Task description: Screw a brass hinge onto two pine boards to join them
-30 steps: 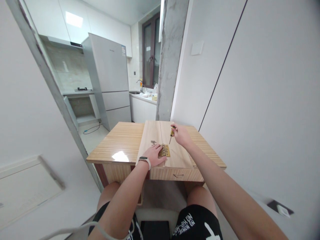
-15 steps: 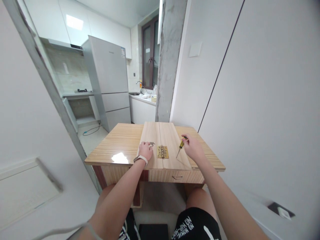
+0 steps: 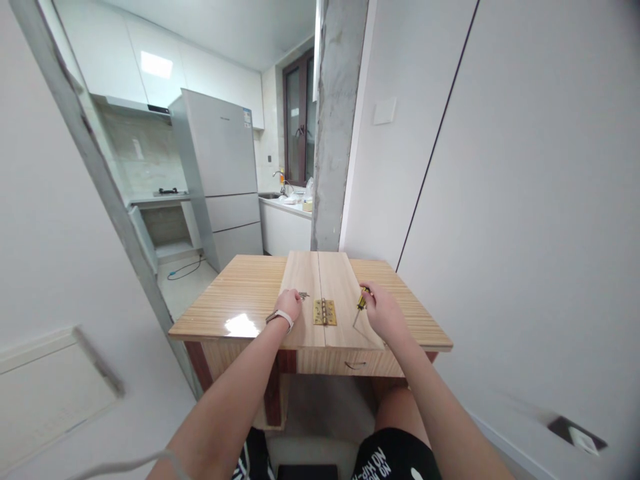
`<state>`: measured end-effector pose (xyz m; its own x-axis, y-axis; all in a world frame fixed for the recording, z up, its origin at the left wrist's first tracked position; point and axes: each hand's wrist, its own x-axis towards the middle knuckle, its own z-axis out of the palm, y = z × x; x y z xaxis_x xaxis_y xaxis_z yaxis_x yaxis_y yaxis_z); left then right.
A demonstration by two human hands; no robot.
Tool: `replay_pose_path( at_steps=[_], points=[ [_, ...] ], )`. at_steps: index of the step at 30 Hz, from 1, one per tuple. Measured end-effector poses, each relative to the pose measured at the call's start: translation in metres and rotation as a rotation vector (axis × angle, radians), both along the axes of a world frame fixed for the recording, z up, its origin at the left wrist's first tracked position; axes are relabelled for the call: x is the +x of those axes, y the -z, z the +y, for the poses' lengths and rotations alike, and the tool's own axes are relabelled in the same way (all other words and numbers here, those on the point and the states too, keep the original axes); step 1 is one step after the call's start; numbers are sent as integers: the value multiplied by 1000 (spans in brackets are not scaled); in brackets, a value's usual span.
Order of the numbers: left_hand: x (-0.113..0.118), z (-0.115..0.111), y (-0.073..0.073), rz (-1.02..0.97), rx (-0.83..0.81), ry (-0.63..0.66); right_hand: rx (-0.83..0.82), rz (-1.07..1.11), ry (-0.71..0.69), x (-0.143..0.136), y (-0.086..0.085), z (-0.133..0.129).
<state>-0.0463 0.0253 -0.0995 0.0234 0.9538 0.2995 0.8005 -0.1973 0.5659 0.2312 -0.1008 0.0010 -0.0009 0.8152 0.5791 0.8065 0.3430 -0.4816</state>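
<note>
My right hand is wrapped round the handle of a yellow-and-black screwdriver, its shaft slanting down with the tip close to the right wooden board. My left hand, with a white band at the wrist, rests on the left wooden board with its fingers drawn together; what they hold, if anything, is hidden. Beside its fingertips lies a small heap of screws. A brass hinge lies spread flat across the seam between the two boards, between my hands.
The boards lie across a striped wooden table with a drawer handle at its front. A grey fridge and a sink counter stand beyond. A white wall runs along the right.
The view has shifted, so the table sits slightly lower. My left fingers have drawn together beside the screws. The screwdriver stays in my right hand, now held a little more upright.
</note>
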Motion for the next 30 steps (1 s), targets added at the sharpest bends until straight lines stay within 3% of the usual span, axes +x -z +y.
replay_pose_path(
  at_steps=[5,11,17,30],
  points=[
    [-4,-5,-3,-31,19,150,18,6,10,1,2,-2],
    [9,-17,1,-200,87,357,25,-10,-1,-3,1,-4],
    [23,-19,-2,-222,93,350,52,-20,-9,-5,0,-5],
    [29,-19,-6,-84,133,315,70,6,-20,-2,3,-8]
  ],
)
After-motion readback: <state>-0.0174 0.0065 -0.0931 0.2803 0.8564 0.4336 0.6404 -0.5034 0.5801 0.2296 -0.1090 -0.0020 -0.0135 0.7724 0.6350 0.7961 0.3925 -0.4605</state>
